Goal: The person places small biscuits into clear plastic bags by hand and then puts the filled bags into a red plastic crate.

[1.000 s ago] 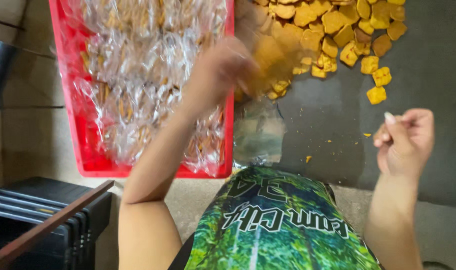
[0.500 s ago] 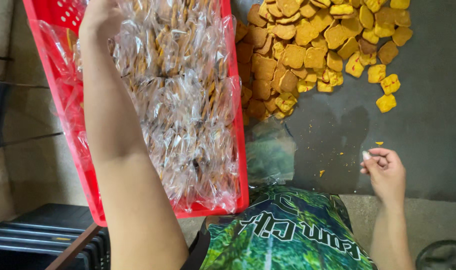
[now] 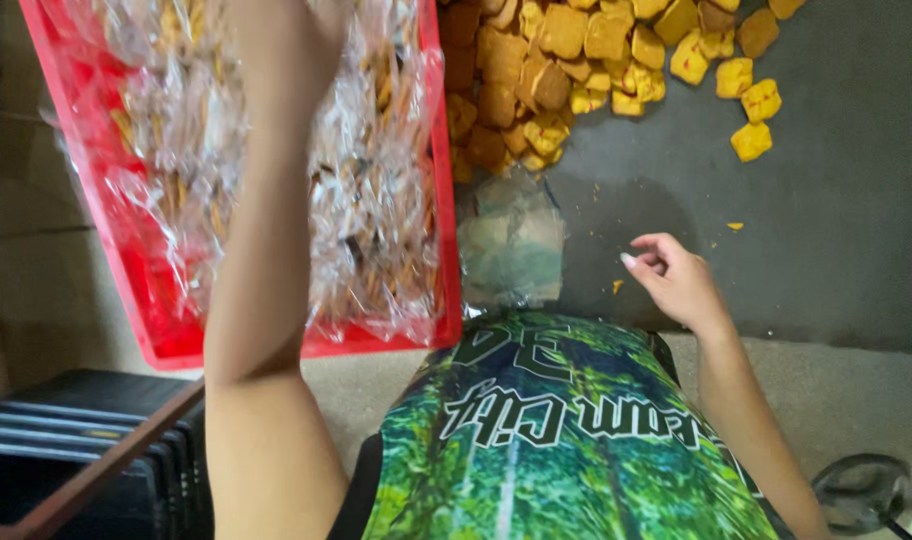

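My left arm reaches up over a red plastic crate (image 3: 136, 310) filled with clear bags of yellow-brown snacks (image 3: 376, 220). My left hand (image 3: 281, 25) is blurred at the top edge above the bags, and its grip is unclear. My right hand (image 3: 676, 280) rests low over the dark grey surface (image 3: 826, 230), fingers loosely bent with nothing visible in them. A small stack of empty clear bags (image 3: 511, 245) lies between the crate and my right hand. A heap of loose orange and brown square snack pieces (image 3: 576, 60) lies at the top, right of the crate.
Orange crumbs (image 3: 736, 226) dot the grey surface near my right hand. Black stacked trays (image 3: 66, 450) and a wooden bar (image 3: 106, 475) sit at the lower left. A black coiled cable (image 3: 861, 490) lies at the lower right on the concrete ledge (image 3: 836, 390).
My left hand went from the loose pile across to the crate and further up over the bags. My right hand lowered and moved left toward the empty bags.
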